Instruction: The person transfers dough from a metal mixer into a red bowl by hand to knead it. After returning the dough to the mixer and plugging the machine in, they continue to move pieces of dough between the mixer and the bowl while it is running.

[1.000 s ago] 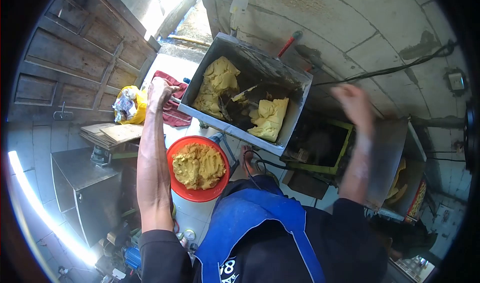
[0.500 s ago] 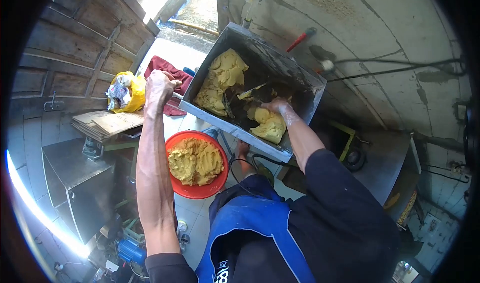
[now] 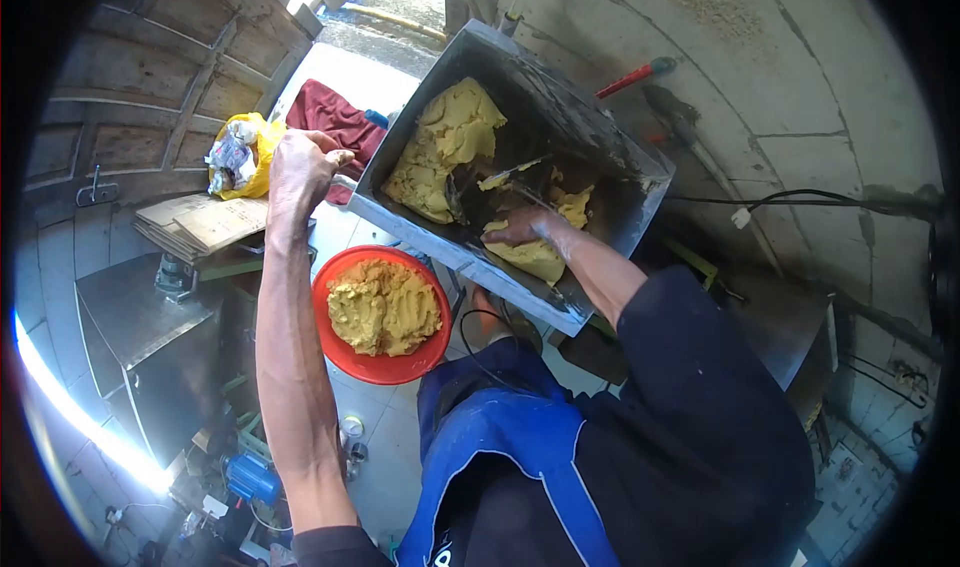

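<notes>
A metal mixing trough point(image 3: 450, 248) stands tilted toward me, with mixer blades point(image 3: 515, 174) showing inside. A big mass of yellow dough point(image 3: 445, 147) lies in its left part. Farther right, my right hand point(image 3: 522, 225) reaches in and grips a smaller lump of yellow dough point(image 3: 535, 259), its fingertips partly hidden. My left hand point(image 3: 303, 170) is closed in a fist beside the trough's left corner, close to a short metal bar; what it holds is hidden. Below stands a red basin point(image 3: 385, 370) heaped with yellow dough point(image 3: 385, 307).
A maroon cloth point(image 3: 335, 127) lies behind my left hand. To the left are a yellow plastic bag point(image 3: 262, 157), flat cardboard pieces point(image 3: 205, 229) and a metal cabinet point(image 3: 150, 317). A blue motor point(image 3: 252, 479) sits low at left. Cables point(image 3: 810, 202) run along the right wall.
My right hand has moved left and down over the dough lump, and loose dough now shows behind it. My left hand stays closed in nearly the same place. The view has shifted slightly.
</notes>
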Tool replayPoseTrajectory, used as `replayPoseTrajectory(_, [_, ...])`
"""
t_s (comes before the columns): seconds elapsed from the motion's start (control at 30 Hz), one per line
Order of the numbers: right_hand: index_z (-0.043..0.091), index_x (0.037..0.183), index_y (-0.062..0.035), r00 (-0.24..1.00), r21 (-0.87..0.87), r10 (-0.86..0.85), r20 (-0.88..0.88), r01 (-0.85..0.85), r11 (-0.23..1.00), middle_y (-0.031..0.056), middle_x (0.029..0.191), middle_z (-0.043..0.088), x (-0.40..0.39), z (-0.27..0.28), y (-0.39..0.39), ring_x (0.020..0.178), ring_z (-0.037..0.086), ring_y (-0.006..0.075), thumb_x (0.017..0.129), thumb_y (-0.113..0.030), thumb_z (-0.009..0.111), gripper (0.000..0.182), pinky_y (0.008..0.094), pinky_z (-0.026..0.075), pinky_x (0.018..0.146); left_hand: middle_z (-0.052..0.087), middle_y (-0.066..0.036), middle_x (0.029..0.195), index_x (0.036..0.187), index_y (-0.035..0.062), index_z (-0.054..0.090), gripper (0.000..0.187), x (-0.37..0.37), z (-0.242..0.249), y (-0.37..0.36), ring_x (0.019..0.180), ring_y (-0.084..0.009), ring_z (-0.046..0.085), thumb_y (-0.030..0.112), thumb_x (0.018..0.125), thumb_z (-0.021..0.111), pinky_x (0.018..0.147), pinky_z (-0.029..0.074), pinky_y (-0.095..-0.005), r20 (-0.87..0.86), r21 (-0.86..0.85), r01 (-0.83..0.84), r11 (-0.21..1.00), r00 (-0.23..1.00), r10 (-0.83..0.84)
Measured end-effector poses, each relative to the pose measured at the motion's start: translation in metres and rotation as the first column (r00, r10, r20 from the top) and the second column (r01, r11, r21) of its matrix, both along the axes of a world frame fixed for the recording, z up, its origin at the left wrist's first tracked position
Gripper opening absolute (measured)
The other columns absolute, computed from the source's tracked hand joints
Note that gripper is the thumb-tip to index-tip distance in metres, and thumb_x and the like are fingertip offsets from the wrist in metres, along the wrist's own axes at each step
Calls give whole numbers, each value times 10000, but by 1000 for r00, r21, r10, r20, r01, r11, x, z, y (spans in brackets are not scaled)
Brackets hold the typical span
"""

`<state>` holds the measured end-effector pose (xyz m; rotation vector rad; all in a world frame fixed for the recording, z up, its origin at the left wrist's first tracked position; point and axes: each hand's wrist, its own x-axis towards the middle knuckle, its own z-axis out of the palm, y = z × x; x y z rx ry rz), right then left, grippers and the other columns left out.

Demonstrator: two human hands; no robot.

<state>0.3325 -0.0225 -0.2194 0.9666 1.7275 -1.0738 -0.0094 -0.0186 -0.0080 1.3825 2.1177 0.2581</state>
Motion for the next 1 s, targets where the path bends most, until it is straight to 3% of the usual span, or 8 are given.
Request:
replayPoseTrajectory(0.13, [523,1488,-113,961,-354,-269,-66,230,907,158,1513,516,-1,-45,10,1401,464,285,755,-852,585,1043,391,323,1143,769,-127,874,932,42,793,226,1,0,0,824,-209,731,233,816,833,763,555,-366,-6,-5,-41,999,999,41])
replayPoseTrajectory(0.3, [550,1452,-102,936,-418,-305,176,352,838,135,1483,534,9,-56,15,1360,487,284,741,-842,616,1028,397,331,1141,769,-134,910,923,39,789,228,2,1,0,838,-242,733,239,820,829,793,553,-391,-96,-2,-19,1000,995,19])
replayPoseTrajectory(0.47, [523,1425,-81,969,-466,-188,162,243,851,121,1400,584,44,39,27,1302,525,276,687,-730,781,1016,397,380,1109,767,-131,885,920,54,794,198,6,6,0,824,-227,732,229,829,816,793,552,-384,-49,-17,-55,998,997,54])
replayPoseTrajectory(0.53, [551,1380,-59,941,-549,-235,-245,66,833,123,1334,632,70,27,19,1263,562,277,613,-533,936,980,390,413,1080,766,-128,877,920,57,795,195,6,4,0,821,-224,731,228,829,816,792,553,-382,-36,-31,-72,997,997,71])
replayPoseTrajectory(0.67, [650,1258,-60,892,-301,-43,-450,-106,948,114,1302,661,66,-7,3,1194,619,230,538,-343,1004,850,399,471,1040,772,-115,862,958,20,785,163,6,4,-1,728,-156,703,132,842,809,671,555,-332,0,-18,-67,998,998,67])
replayPoseTrajectory(0.73, [669,1228,-62,966,-576,-178,-190,37,816,128,1233,695,46,-6,14,1118,667,246,593,-395,966,776,410,504,1000,772,-115,862,960,20,785,160,7,6,1,725,-154,702,127,844,807,670,555,-333,23,-15,-71,997,997,71])
replayPoseTrajectory(0.87, [686,1185,-50,892,-576,-299,340,449,683,112,1154,728,26,-52,25,1016,706,274,670,-445,885,680,413,551,917,773,-133,877,954,9,781,193,5,0,0,743,-185,716,156,835,819,698,561,-344,-42,12,-40,999,998,41])
replayPoseTrajectory(1.0, [680,1202,-32,823,-432,-465,328,568,700,126,1137,735,19,-9,36,972,726,273,733,-324,857,580,431,578,888,769,-152,921,973,24,781,266,3,4,0,849,-238,737,226,810,837,805,561,-372,-88,2,-15,1000,996,15])
